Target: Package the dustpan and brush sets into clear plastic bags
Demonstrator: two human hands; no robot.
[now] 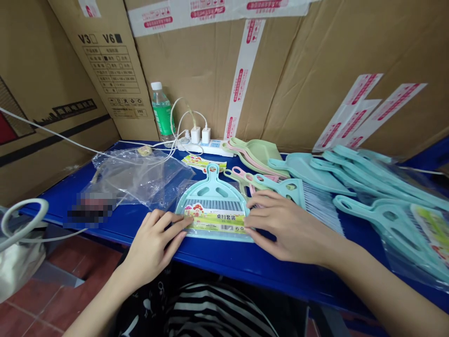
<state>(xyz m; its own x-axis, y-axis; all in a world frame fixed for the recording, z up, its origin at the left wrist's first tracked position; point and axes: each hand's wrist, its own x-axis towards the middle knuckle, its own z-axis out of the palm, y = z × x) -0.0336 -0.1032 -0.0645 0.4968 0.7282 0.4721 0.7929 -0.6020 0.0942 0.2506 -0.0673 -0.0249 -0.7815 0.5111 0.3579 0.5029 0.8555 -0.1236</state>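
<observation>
A light-blue dustpan (pixel 212 187) with a grey-bristled brush lies in clear plastic on the blue table, its handle pointing away from me. Across its front part runs a yellow-green label (pixel 219 220) with mushroom pictures. My left hand (pixel 157 241) holds the left edge of the set, thumb and fingers on the label's end. At the right edge, my right hand (pixel 280 224) grips the set with thumb and fingers near the label's other end. Behind the set lies another paper label (pixel 203 163).
Clear plastic bags (pixel 136 175) lie at the left. Behind stand a bottle (pixel 163 114) and a power strip (pixel 217 147) with white cables. Green and pink dustpans (pixel 261 152), loose blue brushes (pixel 293 187) and a packed blue set (pixel 396 224) fill the right. Cardboard walls (pixel 210 70) rise behind.
</observation>
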